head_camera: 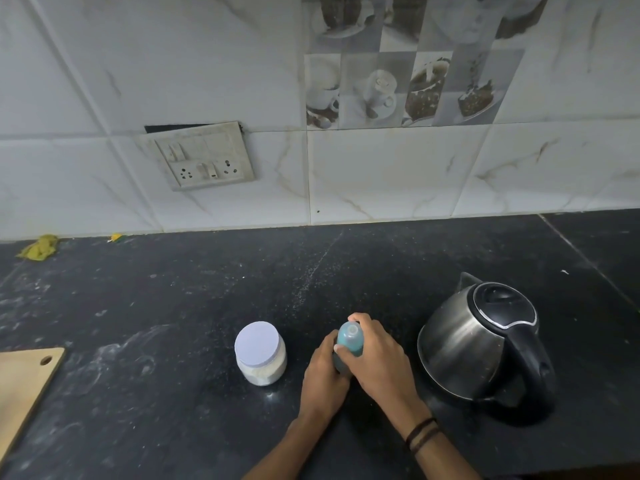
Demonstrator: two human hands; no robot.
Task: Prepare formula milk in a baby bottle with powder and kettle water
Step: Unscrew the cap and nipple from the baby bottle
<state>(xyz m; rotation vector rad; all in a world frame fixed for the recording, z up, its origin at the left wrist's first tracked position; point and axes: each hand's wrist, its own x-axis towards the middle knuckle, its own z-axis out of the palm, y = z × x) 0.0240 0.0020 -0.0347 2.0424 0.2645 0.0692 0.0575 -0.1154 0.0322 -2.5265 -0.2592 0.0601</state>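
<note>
Two bare forearms reach in from the bottom edge, the right one with dark bands [420, 433] around the wrist. Both hands meet on a small baby bottle [350, 339] with a blue-green top, standing upright on the desk [173, 289], near the front and a little right of centre. The left hand [323, 372] wraps the lower body of the bottle. The right hand [377, 358] curls over the top, its fingers [360, 320] round the far side and the thumb on the near side, so both hands have a closed hold on the bottle.

This looks like the opening step, with the top being twisted off. It should go best if the left hand pins the bottle to the desk while only the right hand turns, keeping the bottle upright.

Just left of the bottle stands a clear jar [260, 353] of white powder with its pale lid on. To the right is a steel kettle [478, 344] with a black lid and handle, closed, spout pointing away.

The desk is dark speckled stone with pale smears. A wooden board [24, 386] pokes in at the left edge. A yellow scrap [38, 249] lies at the back left. Behind is a white marbled tile wall with a tilted, grimy socket panel [201, 157] and tiles picturing cups.
</note>
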